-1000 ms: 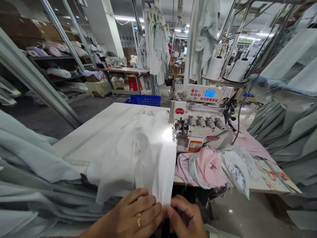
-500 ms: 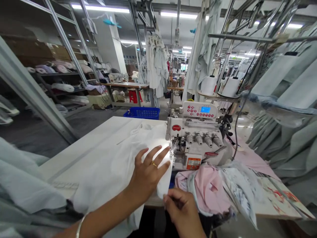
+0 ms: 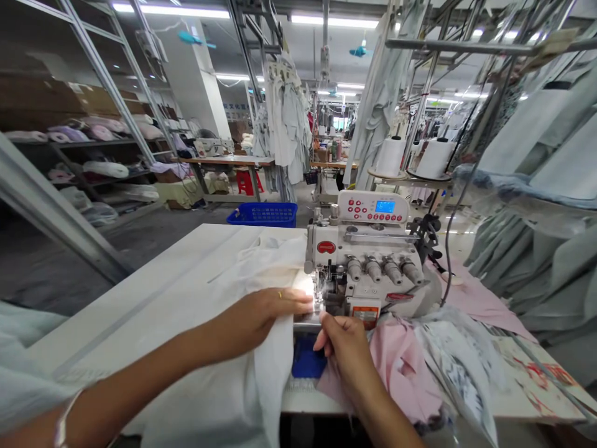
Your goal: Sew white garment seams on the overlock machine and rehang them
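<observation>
My left hand (image 3: 275,311) lies flat on a white cloth (image 3: 265,261), its fingertips reaching toward the presser foot of an overlock sewing machine (image 3: 366,255). The cloth spreads over the table and hangs down past its front edge. My right hand (image 3: 345,348) is curled just in front of the needle area, beside the cloth's edge. Its fingertips are close together, and I cannot tell whether they pinch anything. A blue patch (image 3: 308,358) shows below, left of that hand.
Pink fabric (image 3: 405,373) and a printed sheet (image 3: 461,367) lie right of the machine. White thread cones (image 3: 433,158) stand behind it. Grey-green garments (image 3: 536,261) hang at the right. A blue crate (image 3: 263,214) sits beyond the white table (image 3: 140,298).
My left hand has moved from the cloth's middle toward the presser foot, and the cloth has shifted toward the machine. My right hand has risen closer to the needle area. The view has tilted slightly.
</observation>
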Tool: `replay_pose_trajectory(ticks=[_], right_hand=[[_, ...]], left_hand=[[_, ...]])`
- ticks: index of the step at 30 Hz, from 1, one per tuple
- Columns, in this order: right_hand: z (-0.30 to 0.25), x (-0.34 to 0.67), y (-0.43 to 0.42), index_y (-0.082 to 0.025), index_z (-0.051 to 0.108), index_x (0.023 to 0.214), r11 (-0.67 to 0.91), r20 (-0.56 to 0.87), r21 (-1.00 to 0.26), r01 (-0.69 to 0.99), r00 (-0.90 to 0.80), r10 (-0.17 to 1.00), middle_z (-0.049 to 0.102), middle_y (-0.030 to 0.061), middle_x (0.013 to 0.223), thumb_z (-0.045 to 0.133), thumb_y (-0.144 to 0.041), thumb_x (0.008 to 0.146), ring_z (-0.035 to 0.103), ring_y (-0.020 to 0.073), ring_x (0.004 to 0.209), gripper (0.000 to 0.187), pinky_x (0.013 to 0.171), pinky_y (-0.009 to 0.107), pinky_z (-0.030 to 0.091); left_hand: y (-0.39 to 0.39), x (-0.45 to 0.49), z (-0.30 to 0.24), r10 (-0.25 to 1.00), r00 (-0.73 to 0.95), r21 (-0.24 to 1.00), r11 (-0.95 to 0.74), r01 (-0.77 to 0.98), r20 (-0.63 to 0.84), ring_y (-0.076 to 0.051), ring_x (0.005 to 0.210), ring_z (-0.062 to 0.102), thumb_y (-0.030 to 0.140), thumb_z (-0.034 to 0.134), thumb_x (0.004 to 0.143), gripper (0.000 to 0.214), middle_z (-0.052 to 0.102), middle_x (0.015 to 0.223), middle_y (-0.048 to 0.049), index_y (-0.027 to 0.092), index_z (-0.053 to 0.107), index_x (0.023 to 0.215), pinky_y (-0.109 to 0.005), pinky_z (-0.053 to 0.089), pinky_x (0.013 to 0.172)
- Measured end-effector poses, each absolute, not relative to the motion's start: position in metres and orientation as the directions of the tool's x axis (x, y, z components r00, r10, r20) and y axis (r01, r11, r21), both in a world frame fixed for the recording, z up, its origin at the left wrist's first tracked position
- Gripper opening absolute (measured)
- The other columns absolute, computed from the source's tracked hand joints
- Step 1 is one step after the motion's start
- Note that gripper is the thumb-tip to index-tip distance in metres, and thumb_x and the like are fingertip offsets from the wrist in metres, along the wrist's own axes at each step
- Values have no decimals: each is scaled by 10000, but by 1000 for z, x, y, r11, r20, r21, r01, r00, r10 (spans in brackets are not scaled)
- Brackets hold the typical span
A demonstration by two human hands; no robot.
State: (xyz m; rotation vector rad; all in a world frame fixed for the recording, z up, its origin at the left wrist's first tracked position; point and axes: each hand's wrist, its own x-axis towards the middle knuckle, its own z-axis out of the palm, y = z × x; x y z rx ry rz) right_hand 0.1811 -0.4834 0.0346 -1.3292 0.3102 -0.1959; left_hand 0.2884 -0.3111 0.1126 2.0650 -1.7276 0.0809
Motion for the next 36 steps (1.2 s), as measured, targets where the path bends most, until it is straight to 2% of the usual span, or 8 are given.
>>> replay_pose_trajectory(ticks=[11,15,19,22,26,29,33,36], right_hand=[[51,147,-470,-108,678,650,196,-123,-977,-82,971,-206,508,-4,527,687,-757,737,357,44,357,655,379,175,203],[50,145,-459,-152,572,791,290,-133,-953,-88,981,-140,488,-39,554,618,-749,791,365,65,349,599,351,181,175],[89,123,-462,-181,444,716,-186,304,-929,321,946,116,466,-15,644,410,-450,984,446,117,568,382,547,248,341],[139,107,-470,-174,472,729,-377,570,-659,650,760,314,496,3,747,411,-253,1000,479,139,705,288,663,292,345],[186,113,-463,-223,587,1171,-82,664,-747,660,736,-129,622,41,986,488,-559,1018,616,187,921,383,755,271,509],[193,113,-444,-220,593,1250,245,518,-826,508,855,-26,661,57,1132,655,-586,927,658,226,1044,492,830,299,578],[165,96,-429,-194,658,1193,317,309,-912,259,944,118,708,69,1132,763,-381,891,701,239,1002,371,837,329,601],[121,90,-428,-189,689,1147,239,193,-959,150,967,167,721,67,1117,818,-353,838,700,235,995,373,845,320,587]], left_hand=[[-333,296,104,-816,477,248,-413,-876,326,-271,1261,575,-4,363,846,520,604,1337,-171,116,657,1257,-479,477,1080],[-297,200,102,-813,362,126,-344,-931,455,-190,1255,581,-5,358,846,577,602,1355,-123,152,519,1377,-360,502,1069],[-277,165,152,-907,303,141,-272,-952,291,-320,1325,513,530,620,921,739,484,1449,-233,66,366,1438,-427,515,1029],[-283,178,213,-946,322,442,-299,-845,-25,-156,841,674,413,485,1021,302,685,999,-45,150,531,1161,-232,547,720],[-305,194,292,-805,351,115,-339,-934,478,-140,897,666,419,293,1037,472,629,884,9,89,624,970,-252,483,786],[-312,197,336,-669,240,-204,-514,-833,703,-202,1091,600,477,135,915,721,599,988,3,-76,596,958,-348,394,820],[-299,204,375,-427,389,211,-406,-889,816,-209,1055,533,299,-160,640,921,568,948,3,-271,429,1061,-253,299,609],[-282,206,394,-226,414,358,-252,-899,882,-257,1155,488,339,179,899,697,570,996,2,-277,373,1162,-167,307,688]])
